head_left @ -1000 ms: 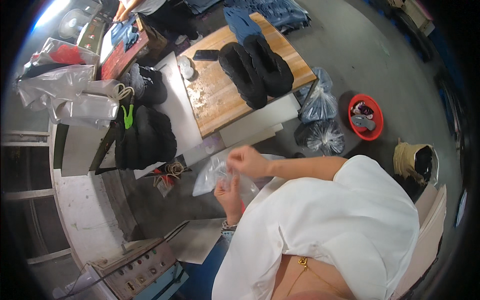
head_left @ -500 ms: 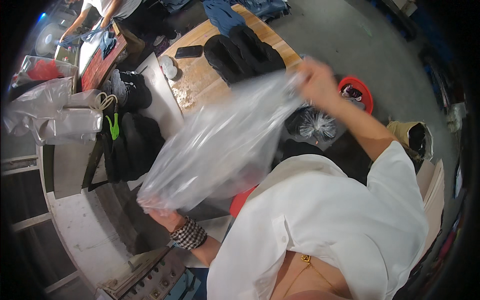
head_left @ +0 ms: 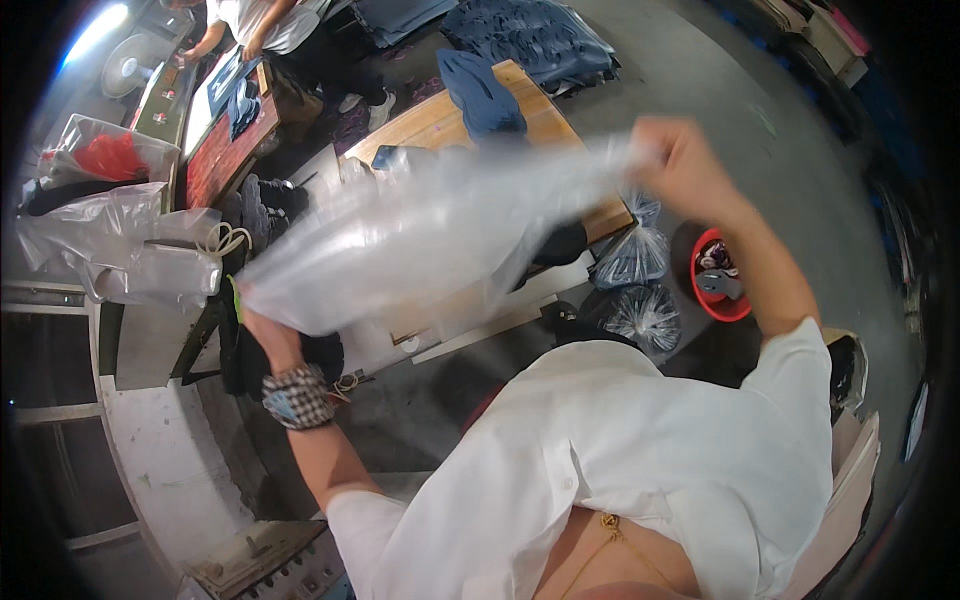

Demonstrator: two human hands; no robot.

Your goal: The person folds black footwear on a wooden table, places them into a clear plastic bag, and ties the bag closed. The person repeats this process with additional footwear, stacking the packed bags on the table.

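A large clear plastic bag point(head_left: 420, 235) is stretched out in the air between my hands, blurred by motion. My left hand point(head_left: 268, 335), with a checked band at the wrist, is closed on its near left end. The far right end is gripped in my right hand point(head_left: 682, 165), whose fingers are curled into a fist. Beneath the bag is a wooden table point(head_left: 425, 125), partly covered from sight. A black padded piece point(head_left: 562, 245) shows past the bag's lower edge, the rest of it hidden. Blue-grey flat pieces point(head_left: 482, 92) lie on the table's far part.
More clear bags point(head_left: 150, 270) are piled at the left. Tied bags point(head_left: 638, 255) and a red basin point(head_left: 733, 308) stand on the floor at right. Another person point(head_left: 275, 20) works at a red-topped bench point(head_left: 225, 150). A machine panel point(head_left: 300, 575) is at lower left.
Both hands have moved apart and away from me, pulling the bag wider. My left hand went left and up, my right hand further right. The view has shifted a little.
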